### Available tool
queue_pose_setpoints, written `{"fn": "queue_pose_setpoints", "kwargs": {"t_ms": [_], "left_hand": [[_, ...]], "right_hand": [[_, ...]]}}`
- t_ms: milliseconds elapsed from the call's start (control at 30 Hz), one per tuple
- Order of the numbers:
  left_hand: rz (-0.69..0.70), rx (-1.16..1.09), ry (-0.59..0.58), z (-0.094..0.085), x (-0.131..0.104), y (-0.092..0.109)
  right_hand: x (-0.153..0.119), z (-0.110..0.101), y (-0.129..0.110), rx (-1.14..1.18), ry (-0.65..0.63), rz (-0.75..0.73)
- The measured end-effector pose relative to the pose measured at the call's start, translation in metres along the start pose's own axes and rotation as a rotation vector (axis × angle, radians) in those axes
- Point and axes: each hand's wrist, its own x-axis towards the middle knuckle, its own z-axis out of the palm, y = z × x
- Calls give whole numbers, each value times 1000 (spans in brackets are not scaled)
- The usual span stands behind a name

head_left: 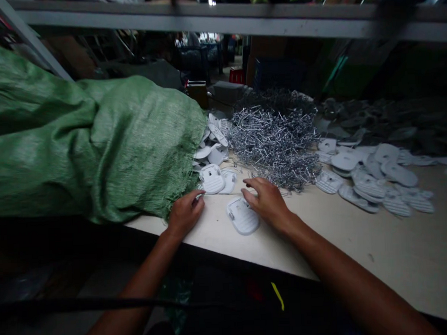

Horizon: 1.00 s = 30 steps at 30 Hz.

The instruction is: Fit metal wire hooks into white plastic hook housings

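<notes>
A single white plastic piece (pixel 243 217), rounded and ribbed, lies on the pale tabletop (pixel 282 246). My right hand (pixel 265 200) is over its right edge, thumb and fingers apart, holding nothing that shows. To the left, my left hand (pixel 186 212) is just in front of the green sack's mouth, its thumb and forefinger slightly apart with nothing visible between them. Two more white pieces (pixel 212 179) overlap between and beyond my hands. Behind my right hand rises a large heap of metal pins (pixel 276 140).
A big green woven sack (pixel 144 141) covers the left side, with white pieces spilling from its mouth. Many white pieces (pixel 372 176) are piled at the right. A shelf beam (pixel 217 23) crosses above the table, whose front edge runs below my hands.
</notes>
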Motion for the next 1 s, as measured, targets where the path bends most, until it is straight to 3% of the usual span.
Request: {"fn": "queue_pose_setpoints", "kwargs": {"t_ms": [100,200,367,500,667,800,900,1000], "left_hand": [[4,-8,-7,1,0,-1],[17,-24,-17,2,0,-3],[50,-63,-24,4,-1,-6],[29,-101,-30,4,-2,-6],[20,-176,-51,1,-1,-6],[-7,-240,-52,-3,-1,-5],[-21,-265,-51,-5,0,-5],[-23,-278,-41,-6,0,-6]], "right_hand": [[45,-2,3,-188,-27,36],[79,-2,1,-339,-58,-38],[117,2,9,-516,-195,-156],[139,-17,29,-523,-193,-159],[140,-51,54,-260,92,-24],[120,-50,60,-172,-34,-61],[114,-42,58,30,53,141],[115,-33,52,235,10,294]]}}
